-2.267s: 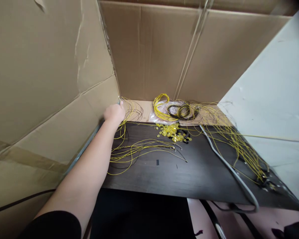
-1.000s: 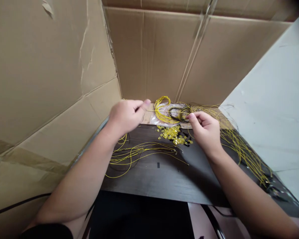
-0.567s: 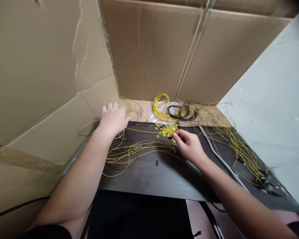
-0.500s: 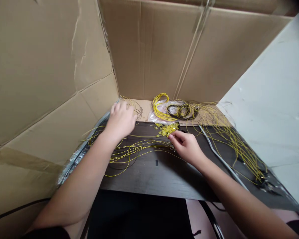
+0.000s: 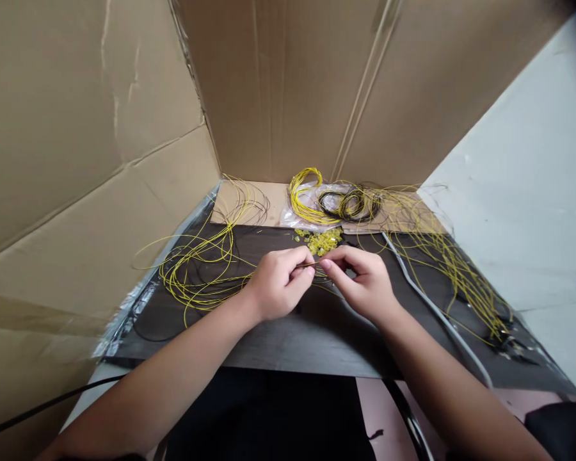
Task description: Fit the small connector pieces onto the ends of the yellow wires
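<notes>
My left hand [image 5: 282, 283] and my right hand [image 5: 362, 280] are close together above the middle of the dark work surface [image 5: 288, 346]. Both are closed in a pinch on a thin dark wire [image 5: 316, 263], and a short stretch of it shows between the fingertips. Just beyond the fingers lies a small heap of clear yellow plastic pieces [image 5: 324, 242]. A loose bundle of thin yellow wires [image 5: 196, 282] spreads out to the left and passes behind my left hand. What is at the wire's tip inside the right fingers is too small to make out.
At the back, a yellow wire coil [image 5: 297, 203] and a black wire coil [image 5: 350, 206] lie on a clear plastic bag [image 5: 288, 219]. More yellow wires [image 5: 461, 282] fan down the right side. A grey cable [image 5: 417, 298] crosses the surface. Cardboard walls [image 5: 288, 89] stand behind and left.
My left hand has come down and right from the far left, closing on the wire beside my right hand. The right hand keeps its pinch. The view has shifted slightly.
</notes>
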`<state>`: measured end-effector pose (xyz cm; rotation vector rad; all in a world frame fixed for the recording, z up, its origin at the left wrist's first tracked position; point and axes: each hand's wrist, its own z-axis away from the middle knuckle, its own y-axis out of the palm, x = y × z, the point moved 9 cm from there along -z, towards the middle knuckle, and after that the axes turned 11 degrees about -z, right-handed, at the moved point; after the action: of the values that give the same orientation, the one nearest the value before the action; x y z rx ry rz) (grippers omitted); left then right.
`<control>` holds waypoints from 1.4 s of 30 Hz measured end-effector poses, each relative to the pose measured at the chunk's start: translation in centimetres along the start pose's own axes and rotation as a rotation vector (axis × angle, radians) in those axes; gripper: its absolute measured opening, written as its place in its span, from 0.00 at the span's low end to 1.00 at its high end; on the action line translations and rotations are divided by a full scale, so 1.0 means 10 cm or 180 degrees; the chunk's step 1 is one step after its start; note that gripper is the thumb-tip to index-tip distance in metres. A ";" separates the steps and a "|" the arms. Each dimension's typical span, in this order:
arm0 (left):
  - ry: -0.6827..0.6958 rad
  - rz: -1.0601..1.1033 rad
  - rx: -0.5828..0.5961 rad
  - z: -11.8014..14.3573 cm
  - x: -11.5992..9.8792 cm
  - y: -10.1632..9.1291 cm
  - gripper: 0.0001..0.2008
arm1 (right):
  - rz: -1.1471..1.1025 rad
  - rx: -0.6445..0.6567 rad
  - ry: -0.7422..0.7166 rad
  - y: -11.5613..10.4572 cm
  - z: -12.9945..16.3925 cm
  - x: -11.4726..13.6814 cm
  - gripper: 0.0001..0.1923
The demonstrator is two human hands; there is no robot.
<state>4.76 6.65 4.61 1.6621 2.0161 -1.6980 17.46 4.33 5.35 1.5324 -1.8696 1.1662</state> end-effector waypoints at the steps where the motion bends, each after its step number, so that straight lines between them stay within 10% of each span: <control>1: 0.0044 0.0011 -0.0032 0.01 -0.02 -0.01 0.08 | -0.0064 -0.0053 0.0008 -0.01 0.01 0.00 0.04; 15: -0.0219 0.0803 -0.0299 0.04 0.03 -0.09 0.10 | -0.0548 -0.1194 -0.0015 -0.34 0.18 0.01 0.04; 22: -0.0219 0.0966 -0.0186 0.04 0.00 -0.07 0.10 | 0.0012 -0.0500 -0.0536 -0.08 0.12 0.23 0.13; 42: 0.0051 0.0566 -0.0276 0.03 -0.09 -0.11 0.09 | -0.0351 -0.0725 -0.0097 -0.16 0.15 0.11 0.02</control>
<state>4.21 5.98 5.79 1.7716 1.8559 -1.5227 18.90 2.41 5.90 1.5110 -1.8409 0.8534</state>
